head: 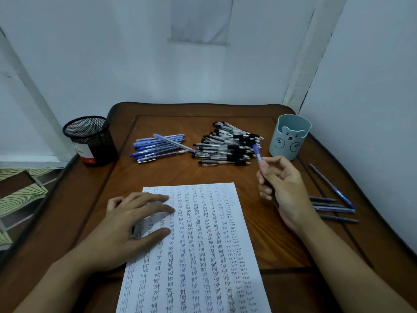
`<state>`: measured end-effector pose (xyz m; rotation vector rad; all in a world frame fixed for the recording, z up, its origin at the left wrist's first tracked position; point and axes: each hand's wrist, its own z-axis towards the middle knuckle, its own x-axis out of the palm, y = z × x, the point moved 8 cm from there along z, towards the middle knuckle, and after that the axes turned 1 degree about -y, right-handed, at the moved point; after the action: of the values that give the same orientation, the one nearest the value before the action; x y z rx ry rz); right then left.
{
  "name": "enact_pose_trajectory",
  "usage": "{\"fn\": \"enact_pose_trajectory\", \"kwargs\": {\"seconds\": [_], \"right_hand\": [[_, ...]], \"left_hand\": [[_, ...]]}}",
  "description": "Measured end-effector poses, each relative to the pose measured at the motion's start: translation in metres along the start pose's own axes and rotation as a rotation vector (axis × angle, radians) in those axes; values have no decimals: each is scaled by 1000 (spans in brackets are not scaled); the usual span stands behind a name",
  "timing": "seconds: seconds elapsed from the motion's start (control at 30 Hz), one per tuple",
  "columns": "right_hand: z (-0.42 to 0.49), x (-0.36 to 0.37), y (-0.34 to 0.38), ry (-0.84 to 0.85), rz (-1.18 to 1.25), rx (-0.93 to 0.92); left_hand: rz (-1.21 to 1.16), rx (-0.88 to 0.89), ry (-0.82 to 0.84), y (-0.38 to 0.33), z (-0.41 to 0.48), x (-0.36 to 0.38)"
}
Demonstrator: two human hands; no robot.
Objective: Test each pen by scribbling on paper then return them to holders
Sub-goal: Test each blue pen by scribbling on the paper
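Pens with blue barrels (155, 147) heaped toward the far edge of a brown wooden table (90, 199), left of centre, one of them lying crosswise on top of the rest. Just right of that, a bigger heap of clear pens with black grips (228, 145), the two heaps nearly touching. Near the table's right edge, a handful of dark loose pens (334, 206), well apart from both heaps.

Black mesh holder (90, 141) upright at the far left corner. Pale blue holder (290, 136) with a bear face, upright at the far right, just beside the black-grip heap.

Sheet of paper (203, 256) toward the near side, covered in columns of the handwritten word "test", lower edge cut off by the frame.

Left hand (133, 218) palm down on the upper left part of the sheet, fingers straight and spread, pressing it flat, nothing in its grasp.

Right hand (282, 184) raised over the table just right of the paper, fingers curled, thumb and forefinger pinching a blue pen (257, 152) near one end. Free end angled up and away, toward the gap between the black-grip heap and the bear holder. Clear of the paper. Cannot tell which end carries the tip.

White walls (158, 64) behind and to the right; patterned floor tiles (20, 190) at the left.
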<state>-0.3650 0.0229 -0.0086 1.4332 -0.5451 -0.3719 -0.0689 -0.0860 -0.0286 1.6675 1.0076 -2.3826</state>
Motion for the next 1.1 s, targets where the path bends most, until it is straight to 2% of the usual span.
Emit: {"fn": "enact_pose_trajectory", "kwargs": {"seconds": [0.17, 0.33, 0.53, 0.63, 0.77, 0.87, 0.93, 1.1], "right_hand": [[-6, 4, -1, -16, -100, -17], [-4, 3, -3, -19, 24, 8], [-1, 0, -5, -43, -51, 14], [-2, 11, 1, -10, -209, -47], [6, 44, 10, 120, -522, -173], [22, 76, 13, 236, -737, -225], [37, 101, 19, 280, -860, -295], [87, 160, 19, 299, -1054, -459]], "left_hand": [[-1, 2, -2, 0, 0, 0], [2, 6, -7, 0, 0, 0], [6, 2, -5, 0, 0, 0], [-6, -12, -12, 1, 1, -1], [-10, -49, -79, 6, 0, -5], [102, -100, -142, 14, -1, -14], [159, -133, -128, 19, -1, -16], [50, -112, -132, 28, 5, -17]]}}
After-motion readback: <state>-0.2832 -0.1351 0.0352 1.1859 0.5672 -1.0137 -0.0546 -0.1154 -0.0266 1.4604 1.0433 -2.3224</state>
